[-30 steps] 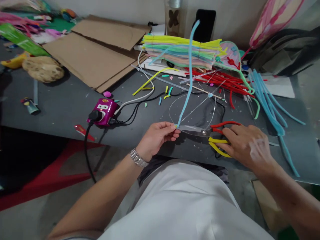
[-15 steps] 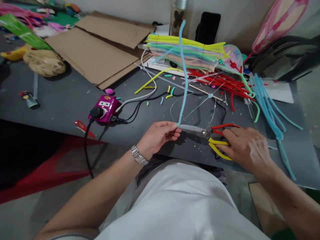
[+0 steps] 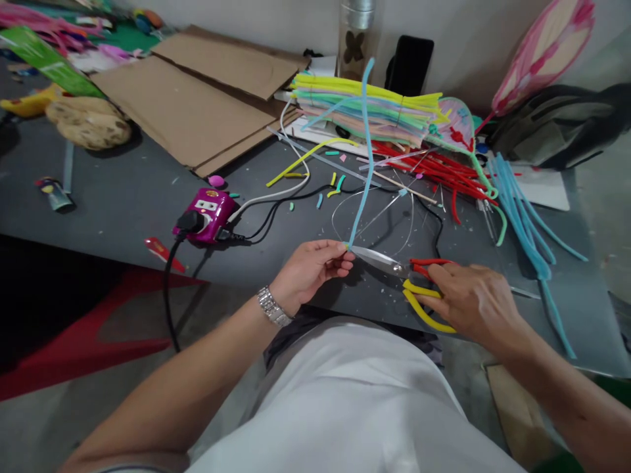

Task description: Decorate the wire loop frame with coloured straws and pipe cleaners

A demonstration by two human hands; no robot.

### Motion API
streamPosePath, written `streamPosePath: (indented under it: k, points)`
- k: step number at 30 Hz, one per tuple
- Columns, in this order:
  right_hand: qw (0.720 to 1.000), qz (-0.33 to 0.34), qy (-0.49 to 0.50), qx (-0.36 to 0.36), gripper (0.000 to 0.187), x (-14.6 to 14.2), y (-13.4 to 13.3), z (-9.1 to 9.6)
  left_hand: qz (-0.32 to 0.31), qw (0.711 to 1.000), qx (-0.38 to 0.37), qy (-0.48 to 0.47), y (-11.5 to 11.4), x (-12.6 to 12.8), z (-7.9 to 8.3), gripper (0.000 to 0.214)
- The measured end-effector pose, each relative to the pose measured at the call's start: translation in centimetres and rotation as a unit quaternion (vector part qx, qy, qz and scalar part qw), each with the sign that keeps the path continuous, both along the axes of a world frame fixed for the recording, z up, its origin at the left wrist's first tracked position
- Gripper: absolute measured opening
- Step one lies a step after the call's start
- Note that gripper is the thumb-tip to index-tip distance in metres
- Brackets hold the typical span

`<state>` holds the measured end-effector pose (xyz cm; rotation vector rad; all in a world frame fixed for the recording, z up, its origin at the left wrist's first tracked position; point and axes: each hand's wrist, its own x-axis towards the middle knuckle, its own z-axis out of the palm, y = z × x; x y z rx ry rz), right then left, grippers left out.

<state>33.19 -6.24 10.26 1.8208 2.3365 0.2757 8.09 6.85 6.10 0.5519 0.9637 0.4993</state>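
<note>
Between thumb and fingers, my left hand (image 3: 323, 263) pinches the lower end of a light blue pipe cleaner (image 3: 367, 144), which stands up from the grip with a slight bend. My right hand (image 3: 476, 299) is closed around the handles of a pair of scissors (image 3: 379, 260), one handle red and one yellow. The blade tips reach the pipe cleaner's lower end right beside my left fingertips. Whether the blades bite into it is too small to tell. Behind the pipe cleaner lies a thin clear wire loop (image 3: 411, 226) on the table.
A purple power adapter (image 3: 207, 213) with cords sits left of my hands. Behind are cardboard sheets (image 3: 192, 112), a bundle of coloured pipe cleaners (image 3: 365, 98) and red pipe cleaners (image 3: 434, 171). More blue pipe cleaners (image 3: 527, 223) lie at the right, near a dark bag (image 3: 547, 128).
The scissors and my right hand have shifted a little left and down, and the scissor handles look slightly further apart. The pipe cleaner's top has dipped and moved slightly right. My left hand has barely moved.
</note>
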Motion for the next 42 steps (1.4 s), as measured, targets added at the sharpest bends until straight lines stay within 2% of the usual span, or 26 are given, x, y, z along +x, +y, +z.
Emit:
streamPosePath:
  k: [3, 6, 9, 13, 15, 17, 21, 23, 25, 28, 29, 31, 33, 37, 42]
  points:
    - [0.999, -0.014, 0.028, -0.005, 0.036, -0.1, 0.0, -0.2, 0.001, 1.000, 0.005, 0.003, -0.1, 0.1, -0.1, 0.012]
    - [0.996, -0.052, 0.074, 0.018, 0.046, 0.4, -0.2, -0.1, 0.004, 1.000, 0.020, 0.007, -0.2, 0.0, -0.1, 0.017]
    - [0.978, -0.177, 0.093, 0.054, 0.056, 1.3, -0.7, 0.2, 0.015, 0.998, 0.050, 0.018, -0.4, -0.6, -0.1, 0.025]
    - [0.924, -0.370, 0.091, 0.037, 0.061, 1.8, -0.9, -0.4, 0.028, 0.994, 0.096, 0.049, -0.7, -2.0, 0.0, 0.033]
    - [0.906, -0.416, 0.073, -0.009, 0.059, 1.1, -0.5, -1.0, 0.031, 0.993, 0.099, 0.056, -1.0, -2.7, 0.2, 0.034]
    - [0.901, -0.426, 0.049, -0.060, 0.053, -0.2, 0.4, -1.6, 0.033, 0.994, 0.090, 0.058, -1.3, -3.4, 0.4, 0.035]
    - [0.915, -0.386, 0.032, -0.109, 0.043, -2.7, 2.2, -2.2, 0.023, 0.997, 0.063, 0.049, -1.9, -4.4, 0.9, 0.033]
    - [0.931, -0.352, 0.026, -0.093, 0.040, -3.2, 2.6, -2.1, 0.015, 0.997, 0.063, 0.044, -2.2, -4.8, 1.0, 0.032]
    - [0.953, -0.298, 0.020, -0.044, 0.034, -3.6, 2.5, -1.8, 0.007, 0.997, 0.069, 0.044, -2.4, -5.0, 1.1, 0.030]
    - [0.980, -0.145, 0.098, 0.090, 0.022, -5.3, 2.1, -1.1, -0.004, 0.996, 0.077, 0.041, -3.0, -5.0, 1.5, 0.027]
    - [0.978, -0.075, 0.147, 0.131, 0.017, -6.2, 2.1, -0.9, -0.007, 0.996, 0.082, 0.037, -3.2, -4.8, 1.7, 0.026]
    - [0.954, 0.059, 0.234, 0.181, 0.011, -8.1, 2.3, -0.5, -0.012, 0.995, 0.100, 0.025, -3.6, -4.2, 2.3, 0.023]
    - [0.932, 0.135, 0.277, 0.192, 0.008, -9.8, 2.9, -0.3, -0.014, 0.991, 0.130, 0.013, -3.9, -3.5, 3.0, 0.021]
    - [0.910, 0.156, 0.316, 0.219, 0.012, -10.6, 4.3, 0.2, 0.000, 0.973, 0.230, 0.022, -4.1, -2.4, 4.3, 0.021]
    - [0.907, 0.127, 0.331, 0.226, 0.014, -9.2, 5.1, 1.2, 0.007, 0.950, 0.310, 0.038, -3.7, -1.3, 5.2, 0.018]
